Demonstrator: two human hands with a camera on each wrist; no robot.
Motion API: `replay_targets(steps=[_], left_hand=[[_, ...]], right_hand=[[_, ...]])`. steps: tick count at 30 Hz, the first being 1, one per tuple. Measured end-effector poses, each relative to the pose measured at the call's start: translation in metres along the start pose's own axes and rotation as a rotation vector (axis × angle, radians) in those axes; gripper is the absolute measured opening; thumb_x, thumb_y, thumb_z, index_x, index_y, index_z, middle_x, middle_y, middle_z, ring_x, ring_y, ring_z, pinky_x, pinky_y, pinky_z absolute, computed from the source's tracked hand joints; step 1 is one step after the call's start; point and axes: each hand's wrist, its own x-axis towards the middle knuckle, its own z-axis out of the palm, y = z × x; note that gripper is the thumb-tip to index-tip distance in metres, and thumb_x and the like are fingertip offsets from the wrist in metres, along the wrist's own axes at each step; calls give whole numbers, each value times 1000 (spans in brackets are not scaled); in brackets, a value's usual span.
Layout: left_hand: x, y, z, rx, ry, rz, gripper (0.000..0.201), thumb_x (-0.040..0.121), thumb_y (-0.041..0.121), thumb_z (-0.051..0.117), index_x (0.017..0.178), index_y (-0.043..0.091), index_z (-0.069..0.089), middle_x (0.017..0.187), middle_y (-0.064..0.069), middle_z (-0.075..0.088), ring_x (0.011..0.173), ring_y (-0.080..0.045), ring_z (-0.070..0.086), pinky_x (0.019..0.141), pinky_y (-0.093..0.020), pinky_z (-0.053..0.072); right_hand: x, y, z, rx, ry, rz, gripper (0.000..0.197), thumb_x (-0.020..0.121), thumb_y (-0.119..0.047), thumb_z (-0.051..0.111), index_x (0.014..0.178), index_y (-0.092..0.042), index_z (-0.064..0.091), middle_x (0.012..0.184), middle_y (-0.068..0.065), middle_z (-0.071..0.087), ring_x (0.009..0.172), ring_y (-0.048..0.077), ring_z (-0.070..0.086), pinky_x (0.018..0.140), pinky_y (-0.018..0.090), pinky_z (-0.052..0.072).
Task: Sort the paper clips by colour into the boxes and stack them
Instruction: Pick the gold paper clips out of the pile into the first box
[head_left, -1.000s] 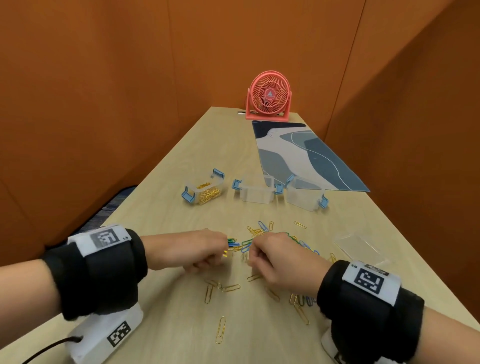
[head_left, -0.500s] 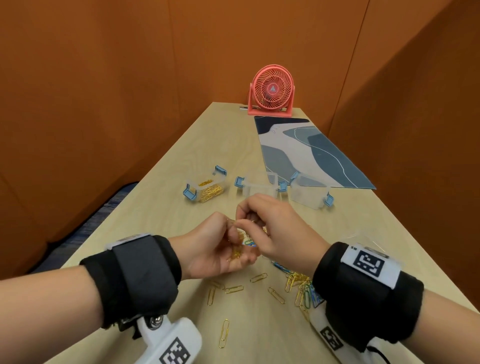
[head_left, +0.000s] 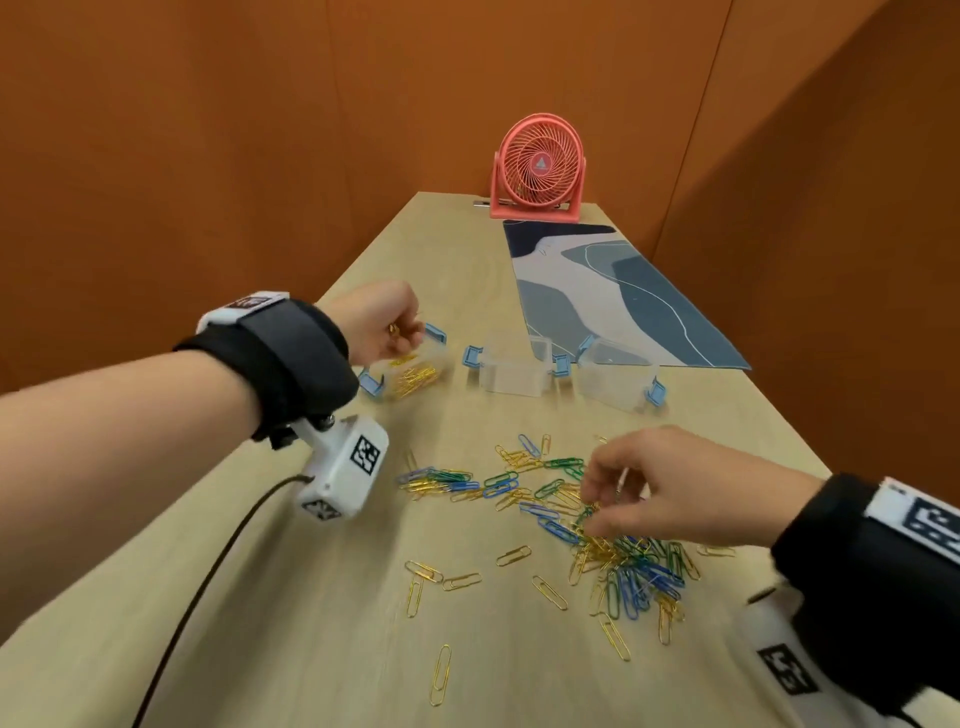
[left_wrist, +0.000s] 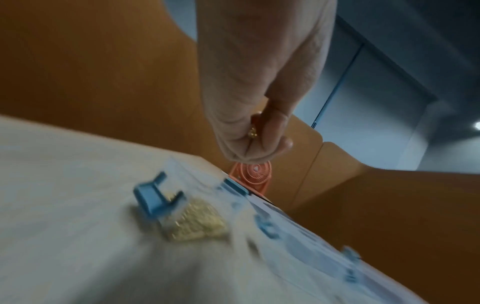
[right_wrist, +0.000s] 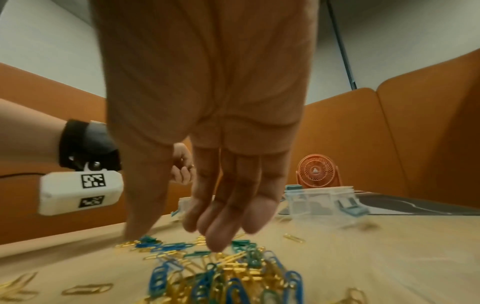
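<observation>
Gold paper clips sit pinched in the curled fingers of the left hand, held over the far-left clear box, which already contains gold clips. Two more clear boxes, middle and right, stand beside it. Right hand hovers with fingers extended and loose, grasping nothing, fingertips just above the mixed pile of clips on the near-right table.

bare forearms; black wrist wraps; white marker-tagged camera boxes beneath; thin black cable on left
</observation>
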Motion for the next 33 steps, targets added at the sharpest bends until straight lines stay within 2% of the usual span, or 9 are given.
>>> replay_targets(steps=[3, 6, 10, 13, 17, 19, 22, 27, 33], left_hand=[[21, 4, 1, 166, 99, 32, 23, 91, -4, 29, 77, 7, 43, 69, -8, 41, 56, -15, 40, 45, -18, 39], [35, 2, 2, 428, 82, 11, 20, 94, 2, 35, 78, 4, 48, 67, -9, 47, 55, -19, 44, 52, -24, 46], [36, 1, 0, 935, 45, 103, 22, 92, 18, 50, 103, 3, 63, 96, -9, 65, 87, -23, 61, 84, -32, 51], [12, 4, -2, 1072, -2, 315, 22, 90, 20, 57, 110, 16, 65, 107, -2, 66, 92, -18, 60, 80, -26, 48], [-55, -19, 0, 1000, -546, 388, 16, 72, 22, 80, 80, 28, 68, 74, 8, 67, 67, -13, 61, 60, -25, 52], [-87, -42, 3, 1034, -819, 334, 19, 67, 22, 84, 80, 25, 70, 70, 10, 67, 66, -9, 61, 62, -25, 52], [-115, -72, 8, 1035, -991, 297, 23, 67, 19, 84, 87, 18, 73, 72, 9, 65, 70, -5, 59, 66, -17, 46], [-113, -93, 16, 911, -884, 409, 14, 69, 20, 82, 79, 14, 73, 78, -5, 69, 68, -4, 57, 64, -12, 42], [-86, -90, 21, 994, -473, 617, 17, 75, 35, 76, 87, 24, 71, 85, 10, 62, 78, -5, 57, 72, -17, 47]], right_hand=[[-8, 7, -2, -33, -128, 118, 40, 57, -51, 82, 82, -26, 62, 82, -8, 66, 63, 2, 52, 62, 18, 44], [-15, 10, 0, -78, -255, 213, 57, 45, -52, 86, 83, -17, 63, 76, 1, 69, 58, 8, 53, 55, 20, 43], [-21, 7, 6, -92, -331, 253, 62, 43, -48, 88, 86, -10, 63, 61, 1, 63, 46, 11, 48, 41, 17, 36], [-19, 4, 16, -67, -287, 185, 52, 50, -40, 88, 81, -8, 63, 62, 1, 63, 46, 11, 50, 41, 18, 39], [-11, 4, 28, 0, -151, 37, 25, 64, -29, 83, 70, -18, 62, 60, -5, 60, 48, 4, 52, 53, 18, 44], [-7, 5, 30, 25, -117, -36, 20, 71, -28, 78, 67, -23, 59, 58, -8, 58, 52, 3, 51, 55, 13, 43], [-4, 6, 33, 0, -60, -108, 14, 79, -29, 71, 72, -25, 60, 66, -7, 61, 58, 3, 51, 57, 10, 40], [-5, 11, 29, -56, 138, -67, 18, 79, -41, 68, 81, -25, 62, 73, -9, 61, 63, 3, 51, 67, 26, 48], [-11, 17, 29, -74, 120, 23, 34, 74, -58, 64, 98, -34, 61, 93, -11, 56, 71, 1, 47, 69, 23, 43]])
